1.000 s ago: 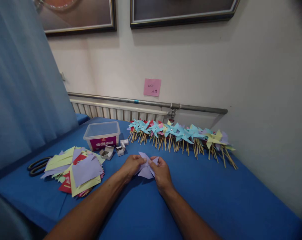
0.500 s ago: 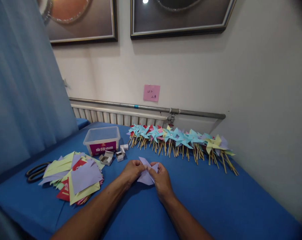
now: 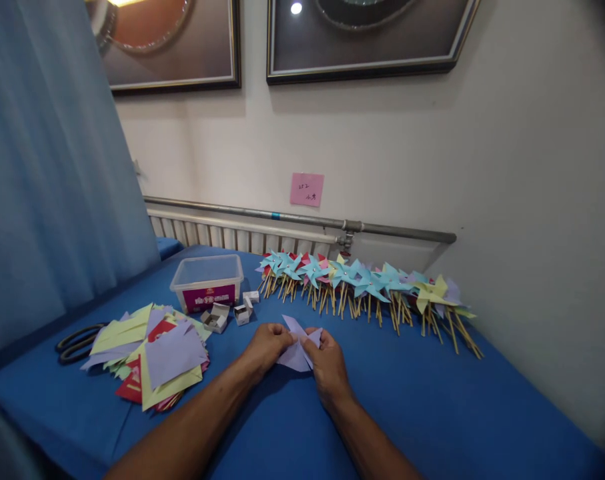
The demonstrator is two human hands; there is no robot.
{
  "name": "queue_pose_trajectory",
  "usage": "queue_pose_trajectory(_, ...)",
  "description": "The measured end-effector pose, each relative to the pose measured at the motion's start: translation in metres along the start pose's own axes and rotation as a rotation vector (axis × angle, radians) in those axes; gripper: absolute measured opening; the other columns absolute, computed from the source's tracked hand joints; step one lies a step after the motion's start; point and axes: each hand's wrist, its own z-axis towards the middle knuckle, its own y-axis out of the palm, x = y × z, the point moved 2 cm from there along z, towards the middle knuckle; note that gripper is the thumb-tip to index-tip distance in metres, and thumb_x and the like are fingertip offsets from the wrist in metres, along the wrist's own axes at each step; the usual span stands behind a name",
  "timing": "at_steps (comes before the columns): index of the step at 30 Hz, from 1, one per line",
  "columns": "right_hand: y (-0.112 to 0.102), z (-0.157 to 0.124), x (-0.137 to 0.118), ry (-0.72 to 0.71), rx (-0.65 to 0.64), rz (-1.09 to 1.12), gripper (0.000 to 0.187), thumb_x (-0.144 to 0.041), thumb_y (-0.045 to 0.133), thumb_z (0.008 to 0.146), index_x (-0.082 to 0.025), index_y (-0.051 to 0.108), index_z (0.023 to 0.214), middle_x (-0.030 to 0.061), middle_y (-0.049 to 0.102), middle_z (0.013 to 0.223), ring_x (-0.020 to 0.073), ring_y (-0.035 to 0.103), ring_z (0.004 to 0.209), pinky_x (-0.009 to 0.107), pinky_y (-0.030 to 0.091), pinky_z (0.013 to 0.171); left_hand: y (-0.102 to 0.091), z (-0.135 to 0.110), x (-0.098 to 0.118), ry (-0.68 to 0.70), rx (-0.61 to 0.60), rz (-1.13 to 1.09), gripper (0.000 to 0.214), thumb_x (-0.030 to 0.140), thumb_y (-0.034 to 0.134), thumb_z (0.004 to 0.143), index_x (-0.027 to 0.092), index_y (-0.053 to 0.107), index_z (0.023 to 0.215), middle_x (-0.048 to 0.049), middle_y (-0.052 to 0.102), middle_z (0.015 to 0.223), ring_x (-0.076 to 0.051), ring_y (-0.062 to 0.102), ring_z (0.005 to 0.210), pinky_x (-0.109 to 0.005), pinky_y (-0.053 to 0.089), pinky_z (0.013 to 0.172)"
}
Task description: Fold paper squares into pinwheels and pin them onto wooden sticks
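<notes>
A lilac paper pinwheel is held between both hands above the blue-covered table, its blades partly folded in toward the middle. My left hand pinches its left side near the centre, fingers closed. From the right, my right hand grips it with the thumb pressed near the centre and the fingers curled behind. The fingers cover much of the pinwheel's middle, so I cannot make out whether a pin is there. No stick shows on it.
Finished pinwheels on sticks lie in a row along the back. To the left are a pile of coloured paper, black-handled scissors, a clear plastic tub and small white boxes. A radiator pipe runs along the wall.
The view has shifted slightly. Both hands keep their hold on the lilac pinwheel, with the fingers only slightly moved near its centre.
</notes>
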Motion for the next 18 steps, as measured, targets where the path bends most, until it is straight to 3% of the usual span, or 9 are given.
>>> queue_pose_trajectory(8,0.0033,-0.0028,-0.0021,0.003,-0.033,0.023,0.041,-0.047,0.087,0.063,-0.023,0.065,0.088,-0.0045,0.067,0.065,0.0165,0.059,0.054,0.028,0.046,0.053,-0.0005,0.0041,-0.0044,-0.011,-0.021,-0.043,0.032,0.027,0.085,0.063,0.018,0.055,0.06,0.0058,0.052,0.049,-0.008,0.041,0.045,-0.023,0.028,0.047)
queue_pose_trajectory(18,0.0029,-0.0031,-0.0036,0.023,-0.024,0.086,0.05,-0.053,0.09,0.061,-0.024,0.064,0.092,-0.0062,0.064,0.064,0.0154,0.056,0.051,0.028,0.045,0.051,-0.0016,0.0052,-0.006,-0.009,-0.042,-0.009,0.032,0.029,0.082,0.063,0.019,0.052,0.057,0.0051,0.05,0.048,-0.008,0.039,0.045,-0.024,0.027,0.047)
